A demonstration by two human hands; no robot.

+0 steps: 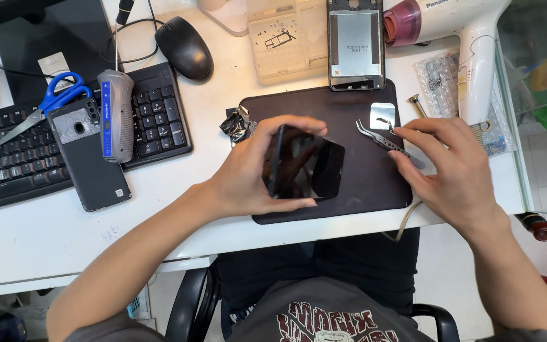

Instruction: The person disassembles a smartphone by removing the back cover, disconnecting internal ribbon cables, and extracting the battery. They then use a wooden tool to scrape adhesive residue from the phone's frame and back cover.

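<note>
The left hand (248,174) has its fingers clamped around a black phone screen panel (302,164), held tilted on edge above the dark work mat (362,190). The right hand (454,168) rests with fingers loosely apart, its fingertips (403,134) touching curved metal tweezers (384,139) lying on the mat just right of the panel.

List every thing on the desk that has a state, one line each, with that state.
black phone: held on edge in left hand, tilted
tweezers: flat on the dark mat, right hand fingertips on them
opened phone frame: back off, lying flat
grey phone: face down beside keyboard
scissors: closed, on keyboard
hair dryer: lying on its side
</note>
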